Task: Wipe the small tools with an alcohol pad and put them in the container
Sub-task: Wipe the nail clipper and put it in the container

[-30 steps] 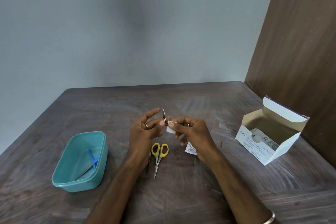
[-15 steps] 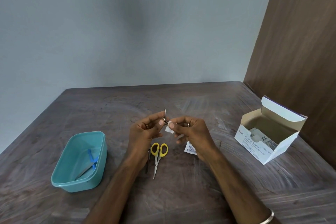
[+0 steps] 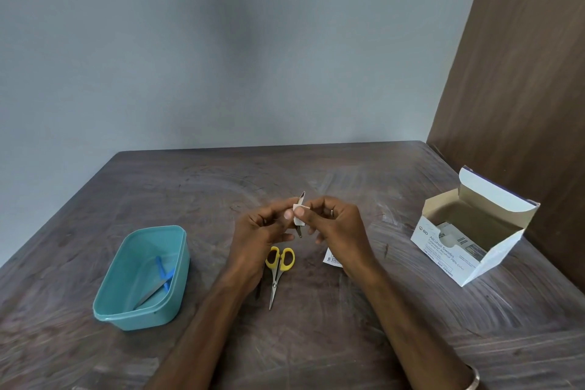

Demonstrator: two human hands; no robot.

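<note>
Two bare hands meet above the middle of the dark, streaked wooden table (image 3: 316, 342). At the meeting point the left hand (image 3: 259, 231) pinches a small slim metal tool (image 3: 300, 199) between thumb and fingers, holding it nearly upright so that its tip pokes out at 12 o'clock above the fingertips. Its right-hand partner, the right hand (image 3: 340, 228), pinches a small white folded alcohol pad (image 3: 298, 215) against the tool's shaft, with thumb and forefinger curled round it; a ring shows on one finger. Directly below, toward 6 o'clock, lie small yellow-handled scissors (image 3: 278, 266), blades closed and pointing at the viewer, partly beside the left wrist. A thin dark tool (image 3: 259, 290) peeks out along the left forearm, too hidden to identify. At 5 o'clock from the hands a torn white printed sachet wrapper (image 3: 332, 260) lies flat, half covered by the right wrist. Well off at 8 o'clock stands the teal rectangular plastic container (image 3: 139, 317), holding a blue-handled metal tool (image 3: 158, 282) that lies slantwise across its floor. At 3 o'clock, near the brown wood-grain wall panel (image 3: 522, 73), sits an open white cardboard box of alcohol swabs (image 3: 456, 250), lid flap raised.
</note>
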